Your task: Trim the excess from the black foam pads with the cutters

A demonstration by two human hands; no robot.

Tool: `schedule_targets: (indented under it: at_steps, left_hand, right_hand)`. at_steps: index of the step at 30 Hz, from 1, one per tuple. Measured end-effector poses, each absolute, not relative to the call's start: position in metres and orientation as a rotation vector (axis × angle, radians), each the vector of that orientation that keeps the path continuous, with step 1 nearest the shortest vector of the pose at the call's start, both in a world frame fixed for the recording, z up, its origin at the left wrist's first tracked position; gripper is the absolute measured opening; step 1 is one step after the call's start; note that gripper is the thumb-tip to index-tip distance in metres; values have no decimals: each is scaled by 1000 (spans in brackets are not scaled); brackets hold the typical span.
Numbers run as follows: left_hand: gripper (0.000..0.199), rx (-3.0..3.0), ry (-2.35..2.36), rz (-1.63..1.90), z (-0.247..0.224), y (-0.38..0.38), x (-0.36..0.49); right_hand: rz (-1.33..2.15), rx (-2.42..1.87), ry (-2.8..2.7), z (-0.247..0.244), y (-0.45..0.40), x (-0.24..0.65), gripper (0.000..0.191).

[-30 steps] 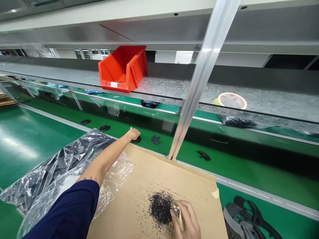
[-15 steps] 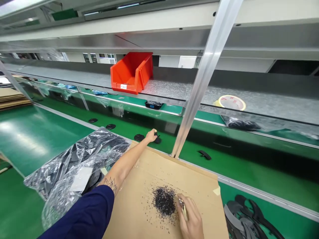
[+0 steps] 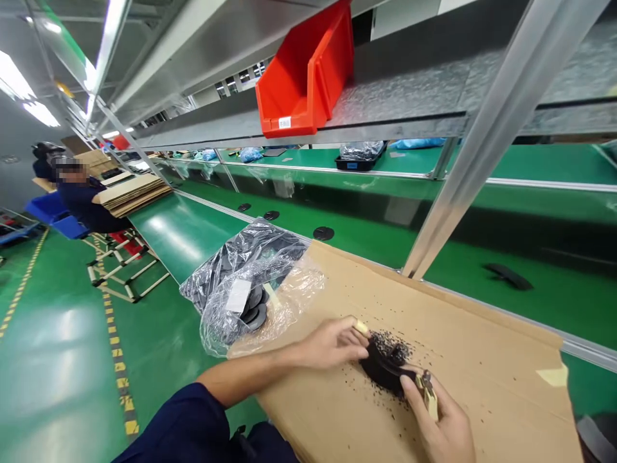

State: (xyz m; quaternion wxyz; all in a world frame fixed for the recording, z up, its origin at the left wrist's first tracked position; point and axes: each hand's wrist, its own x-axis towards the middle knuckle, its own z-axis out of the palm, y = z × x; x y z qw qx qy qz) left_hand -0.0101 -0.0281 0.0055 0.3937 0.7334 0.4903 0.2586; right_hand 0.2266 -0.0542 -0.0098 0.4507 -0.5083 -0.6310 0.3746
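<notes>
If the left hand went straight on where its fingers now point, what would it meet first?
Probably the black curved part, whose end is right at the fingers of the left hand; whether they touch is unclear in this view.

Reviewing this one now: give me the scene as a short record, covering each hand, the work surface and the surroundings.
Left hand: at the left end of the black curved part; grip unclear
Right hand: holding a small metal-tipped tool, thumb against the part's right end
Work surface: cardboard scattered with black bits
Left of work: clear plastic bag with dark pieces inside
Shelf: red bin
Background: a person, far left
</notes>
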Motion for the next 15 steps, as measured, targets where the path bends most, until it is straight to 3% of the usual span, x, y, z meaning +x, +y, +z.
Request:
schedule_targets:
  at_steps: [1, 7, 10, 15]
  left_hand:
    - [17, 2012, 1397, 505, 13, -21, -28]
    - [22, 2018, 2055, 202, 51, 49, -141]
    - [34, 2013, 2196, 72, 45, 66, -163]
    - [33, 1998, 2316, -48, 22, 64, -162]
  right_hand:
    - [922, -1265, -1545, -9, -54, 226, 43]
    - [840, -1311, -1529, -10, -56, 225, 41]
    - [800, -1316, -1554, -14, -57, 225, 42]
    - [786, -1291, -1590, -14, -59, 225, 44]
